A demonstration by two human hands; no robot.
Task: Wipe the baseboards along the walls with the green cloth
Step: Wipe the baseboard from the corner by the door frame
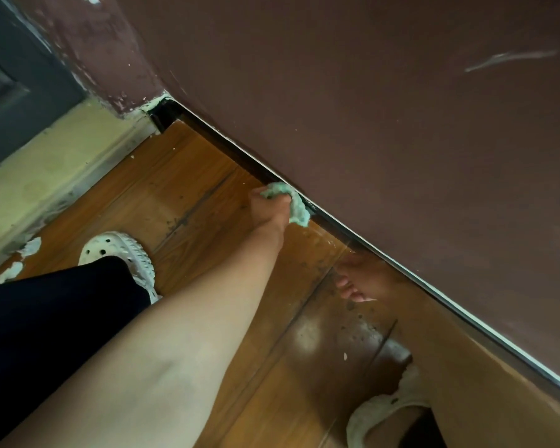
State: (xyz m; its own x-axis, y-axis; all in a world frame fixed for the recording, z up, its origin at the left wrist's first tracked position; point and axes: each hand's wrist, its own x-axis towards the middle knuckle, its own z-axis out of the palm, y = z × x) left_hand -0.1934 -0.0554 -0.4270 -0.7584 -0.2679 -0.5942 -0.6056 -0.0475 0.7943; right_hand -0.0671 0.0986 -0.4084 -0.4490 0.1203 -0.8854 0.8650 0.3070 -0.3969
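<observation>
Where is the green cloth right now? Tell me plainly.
In the head view, centre frame, the green cloth is bunched in the left hand and pressed against the dark baseboard at the foot of the maroon wall.

The baseboard runs along the foot of the wall, with the floor in front of it. Midway along, the left hand grips the cloth against the baseboard. Further right, the right hand rests on the floor just beside it. A shoe stands well back from it, and a door sill meets its left end.
</observation>
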